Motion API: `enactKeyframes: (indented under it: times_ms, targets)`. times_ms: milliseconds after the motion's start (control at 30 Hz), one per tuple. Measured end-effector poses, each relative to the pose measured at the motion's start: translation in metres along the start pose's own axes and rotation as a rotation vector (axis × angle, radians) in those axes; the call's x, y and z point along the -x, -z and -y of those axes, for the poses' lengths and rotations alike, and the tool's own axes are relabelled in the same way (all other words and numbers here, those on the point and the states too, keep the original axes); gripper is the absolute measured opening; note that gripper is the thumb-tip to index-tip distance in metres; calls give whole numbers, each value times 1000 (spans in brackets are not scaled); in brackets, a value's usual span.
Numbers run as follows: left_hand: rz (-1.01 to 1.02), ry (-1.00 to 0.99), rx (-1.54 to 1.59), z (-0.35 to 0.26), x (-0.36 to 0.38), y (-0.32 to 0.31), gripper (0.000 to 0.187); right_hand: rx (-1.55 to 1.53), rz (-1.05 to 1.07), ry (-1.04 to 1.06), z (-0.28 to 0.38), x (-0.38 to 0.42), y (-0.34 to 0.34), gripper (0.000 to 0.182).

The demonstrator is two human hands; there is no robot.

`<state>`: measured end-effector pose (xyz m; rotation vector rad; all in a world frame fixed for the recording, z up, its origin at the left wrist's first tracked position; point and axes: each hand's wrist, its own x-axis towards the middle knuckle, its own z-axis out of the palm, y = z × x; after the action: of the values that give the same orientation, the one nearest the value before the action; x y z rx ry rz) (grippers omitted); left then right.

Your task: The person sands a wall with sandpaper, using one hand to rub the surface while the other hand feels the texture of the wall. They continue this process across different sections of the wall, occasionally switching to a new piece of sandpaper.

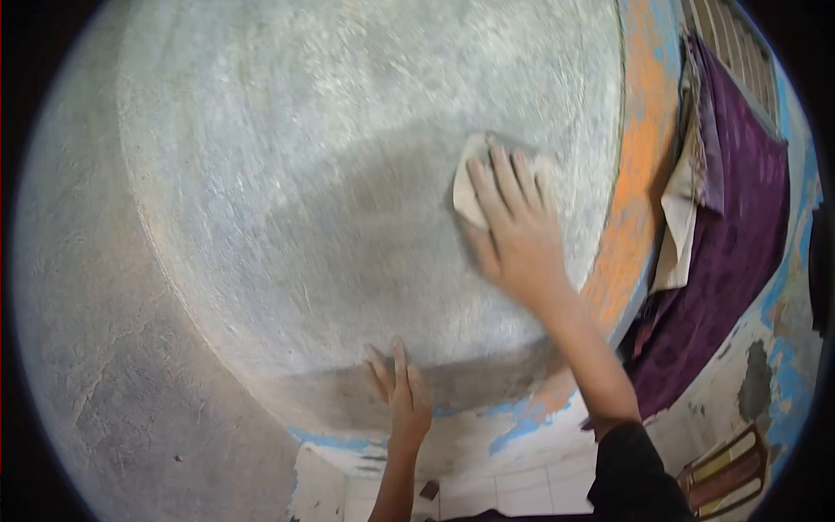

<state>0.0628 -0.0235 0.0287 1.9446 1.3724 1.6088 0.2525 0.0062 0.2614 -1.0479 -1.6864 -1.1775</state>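
My right hand (513, 217) lies flat with its fingers spread over a pale sheet (470, 178), pressing it against the grey, rough wall surface (348, 217). The sheet's edges stick out to the left of and above the fingers. Lower and to the left, my left hand (402, 387) has its fingers apart, near the lower part of the same surface, and no object shows in it. Whether its fingertips touch the wall I cannot tell.
An orange painted band (639, 165) edges the grey surface on the right. Beyond it hangs a purple cloth (731, 200) with a cream piece (678, 230). A wooden chair back (726, 474) stands at the lower right. White floor tiles (522, 491) and a small dark object (429, 490) show below.
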Motion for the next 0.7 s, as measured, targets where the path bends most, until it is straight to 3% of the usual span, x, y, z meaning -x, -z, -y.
enactKeyframes:
  times_ms: [33,100,233,300,367,500,567,700]
  targets:
    - [6,11,-16,-2,1,3,53,1,-17,24,13,8,-5,74]
    - [9,28,-30,-2,5,8,52,-251,281,119,40,36,-16,70]
    - [24,21,-45,1,-10,26,53,-451,404,253,46,46,-8,67]
    - [0,33,-66,7,-16,37,53,-231,284,-37,33,20,2,69]
    - [-85,-64,-75,21,-29,46,53,49,38,-81,18,-8,1,73]
    - [-178,-128,-153,44,-54,75,53,128,-86,-122,47,-20,-31,74]
    - [-180,-145,-252,52,-70,98,54,-147,228,131,90,-10,-38,72]
    - [-184,-183,-282,83,-94,150,55,-284,360,261,135,-24,-51,70]
